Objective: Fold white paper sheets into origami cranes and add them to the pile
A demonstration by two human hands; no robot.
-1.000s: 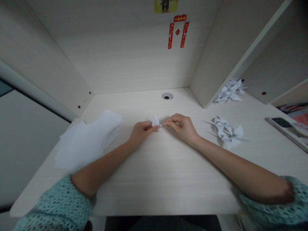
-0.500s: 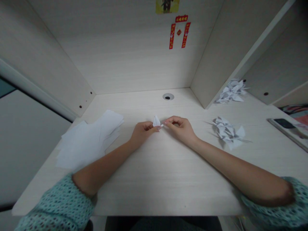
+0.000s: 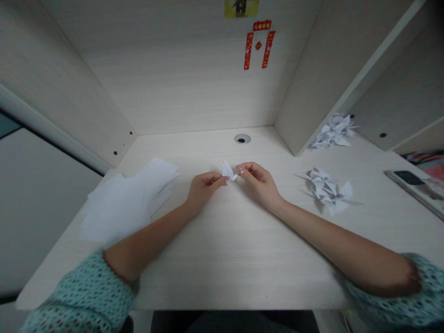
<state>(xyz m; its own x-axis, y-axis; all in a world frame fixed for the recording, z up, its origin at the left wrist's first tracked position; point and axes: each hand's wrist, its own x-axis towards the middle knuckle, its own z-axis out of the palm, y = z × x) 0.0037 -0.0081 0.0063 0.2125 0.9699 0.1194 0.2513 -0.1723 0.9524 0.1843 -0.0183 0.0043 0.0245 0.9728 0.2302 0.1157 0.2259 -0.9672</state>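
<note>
- Against the frame half a second earlier, the small folded white paper piece (image 3: 228, 170) sits slightly higher and farther from the camera, and both hands have shifted with it.
- The paper piece is held in the air between the two hands, above the pale wood-grain surface (image 3: 243, 273) and not touching it. Its pointed part stands upward and its exact shape is too small to read.
- The left hand (image 3: 204, 189) is curled, its fingers (image 3: 217, 179) closed together and pinching the lower left edge of the paper piece.
- The right hand (image 3: 258, 181) is curled too, its fingers (image 3: 245, 169) pressed together on the right tip of the paper piece.
- One loose pile of white paper sheets (image 3: 128, 199) lies on the surface left of the left hand, with the sheets overlapping.
- Two heaps of folded paper cranes lie to the right: the nearer heap (image 3: 328, 190) on the surface, the farther heap (image 3: 333, 134) just beside the upright partition (image 3: 305, 83). The cranes overlap too much to count.
- One dark phone (image 3: 409, 177) lies on a flat grey board (image 3: 416, 196) at the far right edge of the surface.
- One round cable grommet (image 3: 242, 138) is set into the surface near the back panel.
- Teal knit sleeves (image 3: 79, 296) cover both upper arms.
</note>
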